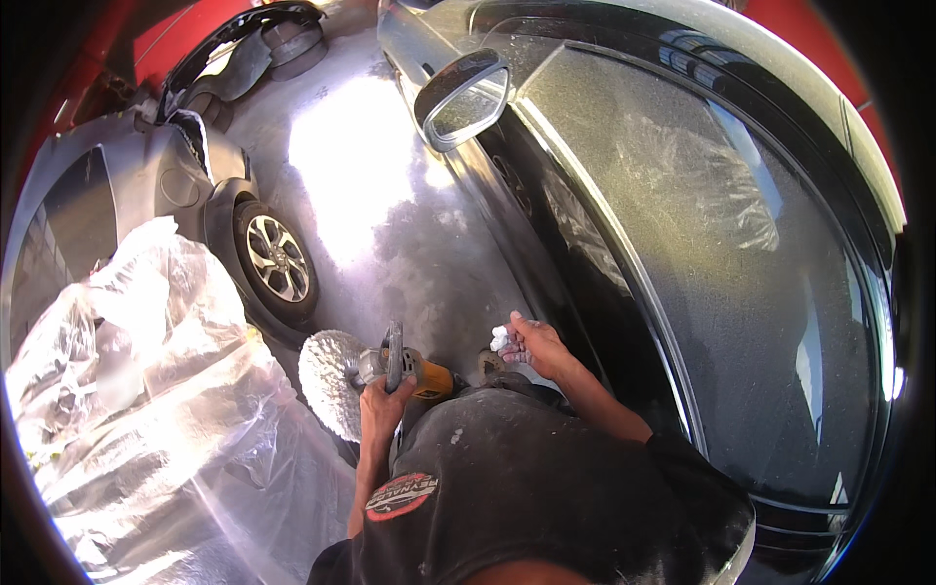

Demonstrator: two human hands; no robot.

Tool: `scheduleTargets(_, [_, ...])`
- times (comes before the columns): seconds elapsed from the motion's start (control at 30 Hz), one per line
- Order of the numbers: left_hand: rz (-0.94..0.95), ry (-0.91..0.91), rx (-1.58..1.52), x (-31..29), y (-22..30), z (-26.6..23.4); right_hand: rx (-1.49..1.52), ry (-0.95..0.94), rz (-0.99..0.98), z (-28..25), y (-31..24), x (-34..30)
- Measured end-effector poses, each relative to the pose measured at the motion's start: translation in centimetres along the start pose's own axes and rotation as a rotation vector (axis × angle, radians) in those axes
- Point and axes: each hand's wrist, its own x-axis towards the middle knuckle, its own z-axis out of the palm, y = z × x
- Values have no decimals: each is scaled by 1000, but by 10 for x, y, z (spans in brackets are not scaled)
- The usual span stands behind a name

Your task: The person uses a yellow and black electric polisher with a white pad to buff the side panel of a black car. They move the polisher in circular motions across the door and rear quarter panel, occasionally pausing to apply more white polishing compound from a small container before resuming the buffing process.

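Observation:
My left hand (382, 398) grips a yellow and grey power polisher (405, 369) by its body. Its white fluffy wool pad (330, 380) points left, away from the dark car. My right hand (534, 343) is closed on a small crumpled white cloth or tissue (499, 339), held low beside the black car door (546, 263). The dusty side window (712, 244) of that car fills the right of the view. My dark shirt fills the lower middle.
A silver side mirror (462, 97) juts out from the dark car at the top. A grey car with an alloy wheel (278, 258) stands at left, partly draped in clear plastic sheeting (146, 390). Wet, shiny concrete floor (361, 195) runs between the cars. A loose bumper (244, 39) lies at the far end.

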Motion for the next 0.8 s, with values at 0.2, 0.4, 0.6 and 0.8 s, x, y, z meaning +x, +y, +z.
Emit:
scheduleTargets(0.2, [176, -220, 48, 118, 28, -12, 152, 179, -102, -13, 10, 8])
scheduleTargets(0.4, [221, -580, 118, 247, 76, -35, 727, 542, -138, 11, 77, 33])
scheduleTargets(0.6, [442, -767, 613, 347, 112, -47, 1541, 844, -538, 104, 143, 44])
scheduleTargets(0.8, [361, -870, 517, 401, 157, -76, 1768, 859, -986, 123, 113, 103])
